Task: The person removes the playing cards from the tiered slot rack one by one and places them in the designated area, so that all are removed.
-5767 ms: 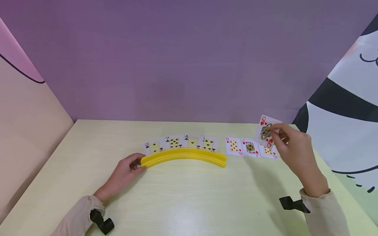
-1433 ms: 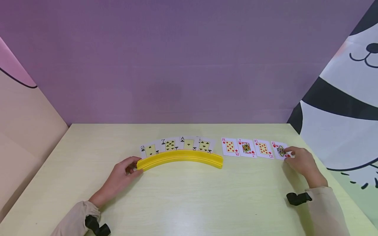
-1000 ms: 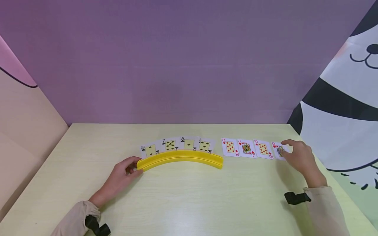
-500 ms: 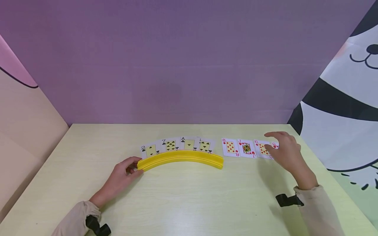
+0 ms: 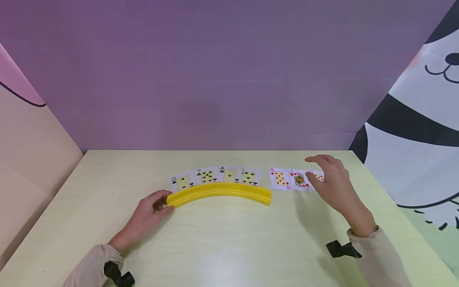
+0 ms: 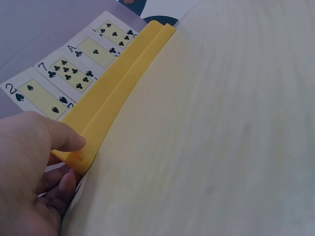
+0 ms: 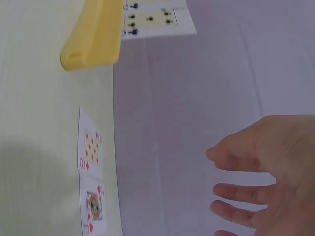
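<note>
My left hand (image 5: pixel 145 215) grips the left end of a curved yellow card holder (image 5: pixel 220 189), thumb on its front face in the left wrist view. Standing in the holder are a two of spades (image 6: pixel 39 98), a seven of clubs (image 6: pixel 66 73), an ace of clubs (image 6: pixel 93 51) and another clubs card (image 6: pixel 115 33). To its right, an eight of diamonds (image 5: pixel 279 178), a red jack (image 5: pixel 299 180) and a partly covered ten of diamonds (image 5: pixel 317 173) lie face up. Over this row hovers my right hand (image 5: pixel 335 183), thumb and fingers apart, holding nothing. It hides the queen of hearts.
The pale wooden table (image 5: pixel 229 247) meets a purple wall panel (image 5: pixel 229 79) behind the cards. A panel with a panda drawing (image 5: pixel 423 127) borders the right side, and a beige panel (image 5: pixel 32 159) the left.
My right hand has laid the queen of hearts at the row's right end and let go. Since then it has lifted and moved left over the row. My left hand keeps its grip.
</note>
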`<state>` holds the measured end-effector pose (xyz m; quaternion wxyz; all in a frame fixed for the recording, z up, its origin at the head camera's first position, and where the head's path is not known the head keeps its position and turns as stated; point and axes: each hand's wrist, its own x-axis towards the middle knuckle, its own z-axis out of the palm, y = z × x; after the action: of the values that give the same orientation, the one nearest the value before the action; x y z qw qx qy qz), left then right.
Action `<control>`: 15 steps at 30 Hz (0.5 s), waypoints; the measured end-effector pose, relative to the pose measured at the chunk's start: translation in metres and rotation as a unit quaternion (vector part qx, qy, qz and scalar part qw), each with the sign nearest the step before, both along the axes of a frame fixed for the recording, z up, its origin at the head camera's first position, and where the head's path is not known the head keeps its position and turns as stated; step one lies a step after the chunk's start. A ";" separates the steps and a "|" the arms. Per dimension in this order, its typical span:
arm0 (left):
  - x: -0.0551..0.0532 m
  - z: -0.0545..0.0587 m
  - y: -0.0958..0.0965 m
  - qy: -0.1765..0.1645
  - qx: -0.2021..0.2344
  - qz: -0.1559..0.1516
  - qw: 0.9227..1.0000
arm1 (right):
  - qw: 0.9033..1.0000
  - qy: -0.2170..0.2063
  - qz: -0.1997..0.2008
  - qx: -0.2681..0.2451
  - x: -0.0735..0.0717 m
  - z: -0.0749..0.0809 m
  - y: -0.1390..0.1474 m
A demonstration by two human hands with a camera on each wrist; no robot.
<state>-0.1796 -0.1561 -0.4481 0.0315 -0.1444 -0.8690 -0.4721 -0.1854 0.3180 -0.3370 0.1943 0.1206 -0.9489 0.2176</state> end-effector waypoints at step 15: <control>-0.001 -0.002 -0.002 0.015 -0.003 -0.007 1.000 | 0.993 0.001 0.113 -0.030 0.012 -0.014 -0.062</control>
<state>-0.1808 -0.1577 -0.4505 0.0403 -0.1578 -0.8688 -0.4676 -0.1730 0.2555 -0.3514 0.1727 0.2214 -0.9220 0.2666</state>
